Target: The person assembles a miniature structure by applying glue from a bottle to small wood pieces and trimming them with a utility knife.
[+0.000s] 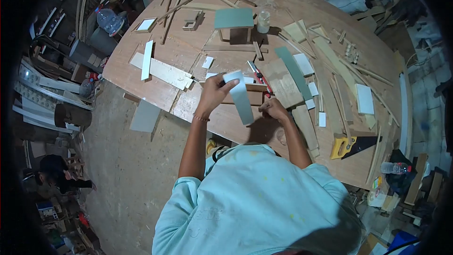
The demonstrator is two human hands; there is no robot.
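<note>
My left hand (214, 94) grips the upper end of a pale, flat strip (241, 101), thumb across its face. The strip stands tilted above the near edge of the workbench. My right hand (274, 108) is closed beside the strip's right side, fingers curled; whatever is in them, if anything, is too small to make out. Just beyond that hand lies a red and black tool (263, 81), and a wooden board (282, 82) rests to its right. Behind the strip, partly hidden, is a shallow wooden frame (255, 97).
A small green-topped wooden stand (234, 19) and a glass jar (264, 21) stand farther back. A yellow-handled saw (351, 146) lies at the right. Wood strips and white pieces (364, 99) are scattered over the round workbench (222, 125). Another person (59, 172) is low at the left.
</note>
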